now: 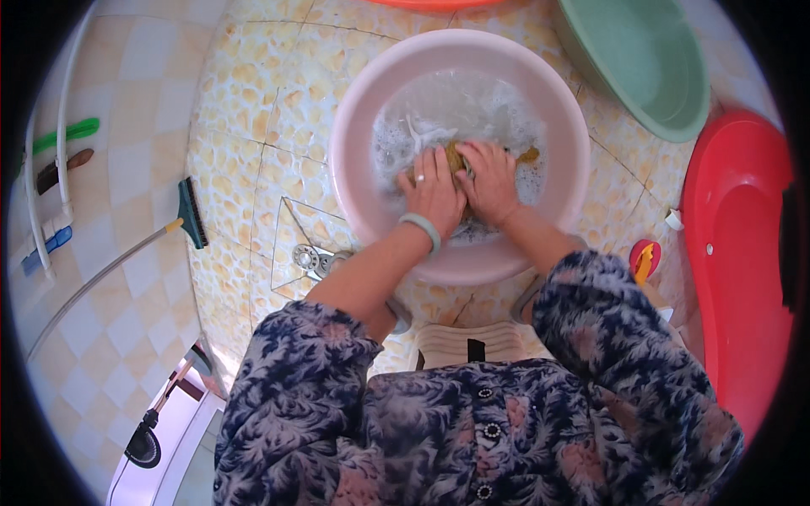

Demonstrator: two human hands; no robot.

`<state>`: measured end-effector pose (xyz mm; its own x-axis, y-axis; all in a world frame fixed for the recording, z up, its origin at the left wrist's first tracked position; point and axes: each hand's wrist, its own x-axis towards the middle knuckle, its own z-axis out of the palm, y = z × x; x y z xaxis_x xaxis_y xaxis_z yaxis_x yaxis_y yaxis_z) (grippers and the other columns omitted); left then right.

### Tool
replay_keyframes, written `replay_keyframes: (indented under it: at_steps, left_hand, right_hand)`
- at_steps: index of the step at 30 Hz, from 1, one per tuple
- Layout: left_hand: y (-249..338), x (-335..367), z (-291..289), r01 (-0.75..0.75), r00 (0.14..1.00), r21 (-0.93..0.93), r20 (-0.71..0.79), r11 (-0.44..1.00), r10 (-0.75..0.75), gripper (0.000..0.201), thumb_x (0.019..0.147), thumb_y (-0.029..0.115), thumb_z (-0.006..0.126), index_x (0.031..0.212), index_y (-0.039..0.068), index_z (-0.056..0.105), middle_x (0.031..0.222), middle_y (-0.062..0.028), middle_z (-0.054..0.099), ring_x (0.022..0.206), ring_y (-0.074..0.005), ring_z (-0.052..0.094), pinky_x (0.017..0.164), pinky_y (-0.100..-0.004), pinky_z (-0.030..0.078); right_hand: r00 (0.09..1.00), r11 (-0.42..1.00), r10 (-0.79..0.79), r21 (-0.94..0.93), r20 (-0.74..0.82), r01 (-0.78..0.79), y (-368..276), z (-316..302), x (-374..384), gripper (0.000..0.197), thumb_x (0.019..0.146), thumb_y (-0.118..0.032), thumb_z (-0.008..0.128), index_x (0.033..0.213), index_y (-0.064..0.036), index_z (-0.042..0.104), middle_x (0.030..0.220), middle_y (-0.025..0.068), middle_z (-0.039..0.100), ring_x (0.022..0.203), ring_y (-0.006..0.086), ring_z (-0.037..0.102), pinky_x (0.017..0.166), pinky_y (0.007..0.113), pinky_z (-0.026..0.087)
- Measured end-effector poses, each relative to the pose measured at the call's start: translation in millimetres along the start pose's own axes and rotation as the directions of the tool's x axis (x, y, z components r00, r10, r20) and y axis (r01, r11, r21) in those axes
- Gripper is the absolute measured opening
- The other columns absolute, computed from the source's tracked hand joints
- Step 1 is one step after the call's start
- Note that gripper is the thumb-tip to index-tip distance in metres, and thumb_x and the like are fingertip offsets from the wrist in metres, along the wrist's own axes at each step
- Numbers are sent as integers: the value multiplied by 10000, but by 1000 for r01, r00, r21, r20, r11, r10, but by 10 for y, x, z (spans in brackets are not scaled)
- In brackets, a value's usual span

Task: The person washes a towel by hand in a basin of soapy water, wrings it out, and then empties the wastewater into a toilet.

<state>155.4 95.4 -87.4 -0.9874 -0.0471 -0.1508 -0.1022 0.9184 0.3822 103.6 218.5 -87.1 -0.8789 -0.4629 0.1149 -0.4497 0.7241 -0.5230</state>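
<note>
A large pale pink basin stands on the floor in front of me, holding soapy water with white foam. Both hands are down in it, side by side, gripping a wet mustard-brown cloth. My left hand, with a ring on one finger and a pale bangle at the wrist, curls over the cloth's left part. Close against it, my right hand bunches the cloth from the right. Most of the cloth is hidden under my fingers and the suds, so its kind cannot be told.
A green basin leans at the upper right, and a long red tub stands on the right. Beside the pink basin's lower left is a metal floor drain. A long-handled floor brush rests by the left wall. A plastic stool is below me.
</note>
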Motion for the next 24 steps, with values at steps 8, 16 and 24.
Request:
replay_keyframes:
  at_steps: [8, 16, 24]
  left_hand:
    - [-61, 905, -202, 207, 971, -92, 139, 974, -193, 385, 870, 305, 439, 1088, 2, 535, 1028, -199, 592, 980, -334, 556, 871, -457, 384]
    - [-378, 1460, -237, 223, 956, 13, 194, 975, -221, 419, 809, 386, 484, 912, 25, 670, 978, -216, 617, 943, -385, 579, 865, -423, 431]
    - [-506, 1184, -653, 503, 864, -579, 361, 642, -352, 639, 837, 541, 402, 1072, -23, 591, 1128, -285, 534, 1070, -403, 502, 936, -412, 362]
  right_hand:
    - [833, 936, 352, -136, 428, -325, 287, -19, 982, 366, 864, -309, 443, 1123, -67, 535, 1095, 174, 563, 995, 377, 520, 849, 462, 412]
    - [728, 767, 625, -45, 282, -640, 411, 62, 1415, 413, 806, -335, 471, 1068, -45, 603, 1120, 223, 561, 1055, 348, 533, 900, 414, 415]
    - [954, 759, 250, 578, 166, -300, 309, -90, 1032, 341, 829, -274, 558, 1079, -45, 595, 1096, 181, 580, 994, 320, 565, 848, 358, 427]
